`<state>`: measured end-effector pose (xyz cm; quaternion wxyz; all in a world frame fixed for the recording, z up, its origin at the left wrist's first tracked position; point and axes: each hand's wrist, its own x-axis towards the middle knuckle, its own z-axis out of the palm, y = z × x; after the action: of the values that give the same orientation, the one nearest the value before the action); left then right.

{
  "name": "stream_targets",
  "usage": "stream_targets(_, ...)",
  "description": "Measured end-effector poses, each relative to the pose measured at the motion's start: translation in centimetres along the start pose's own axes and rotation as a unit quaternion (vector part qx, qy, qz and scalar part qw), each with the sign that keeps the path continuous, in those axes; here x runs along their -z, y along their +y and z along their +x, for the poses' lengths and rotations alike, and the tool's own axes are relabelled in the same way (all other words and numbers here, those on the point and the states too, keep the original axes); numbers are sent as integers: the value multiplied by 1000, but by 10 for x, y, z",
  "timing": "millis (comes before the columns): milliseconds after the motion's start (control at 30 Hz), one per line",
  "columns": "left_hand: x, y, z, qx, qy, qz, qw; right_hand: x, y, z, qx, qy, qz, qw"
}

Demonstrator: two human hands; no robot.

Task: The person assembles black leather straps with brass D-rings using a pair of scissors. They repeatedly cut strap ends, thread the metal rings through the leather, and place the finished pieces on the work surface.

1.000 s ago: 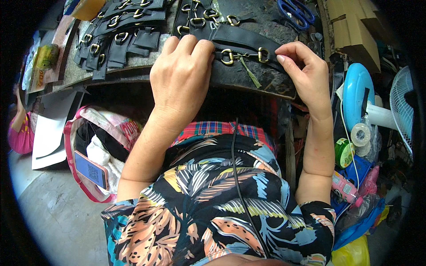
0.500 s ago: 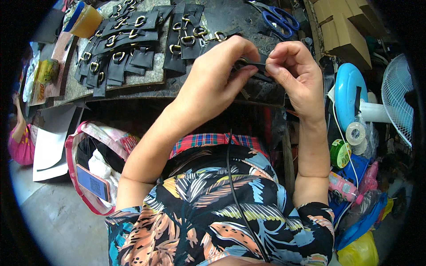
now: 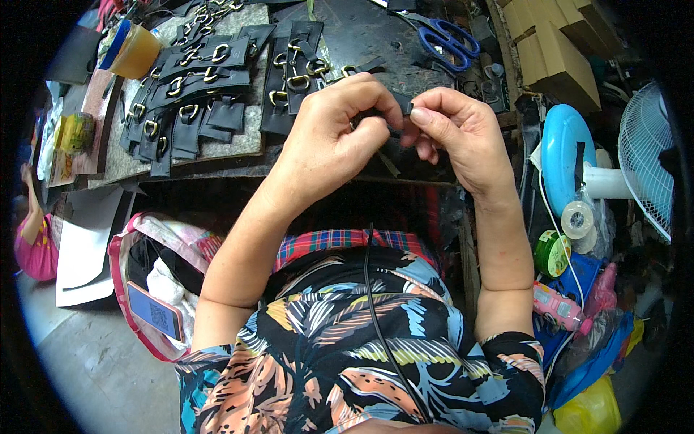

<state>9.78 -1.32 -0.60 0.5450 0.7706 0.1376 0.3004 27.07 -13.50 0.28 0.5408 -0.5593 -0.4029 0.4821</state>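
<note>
A black strap (image 3: 402, 103) spans the small gap between my hands over the near edge of the workbench. The curled fingers of my left hand (image 3: 331, 134) close around one part of it and hide most of it. With thumb and forefinger, my right hand (image 3: 463, 137) pinches its right end. Just beyond my left hand lie black straps with gold-coloured D-rings (image 3: 298, 81). A larger pile of similar ringed straps (image 3: 191, 90) is on a grey stone slab (image 3: 249, 134) to the left.
Blue-handled scissors (image 3: 450, 45) lie at the bench's far right, near cardboard boxes (image 3: 560, 61). A white-and-blue fan (image 3: 571, 148) stands right of my arm. On the left are a tub of amber stuff (image 3: 136, 54) and a bag (image 3: 123, 289) holding a phone (image 3: 154, 311).
Both hands have shifted slightly down and left, still on the black strap. My left fingers are curled tighter, and the right hand's lower fingers now show beneath its pinch.
</note>
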Motion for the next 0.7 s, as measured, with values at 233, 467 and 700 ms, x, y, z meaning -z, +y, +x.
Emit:
stream_targets(233, -4, 5, 0, 45, -7, 18, 999, -7, -7, 2, 37, -1, -40, 999)
stream_targets(467, -1, 5, -1, 99, -25, 21, 995, -20, 4, 6, 136, 46, -77, 987)
stream_targets(700, -1, 5, -3, 6, 4, 46, 999, -17, -5, 3, 115, 64, -91, 987)
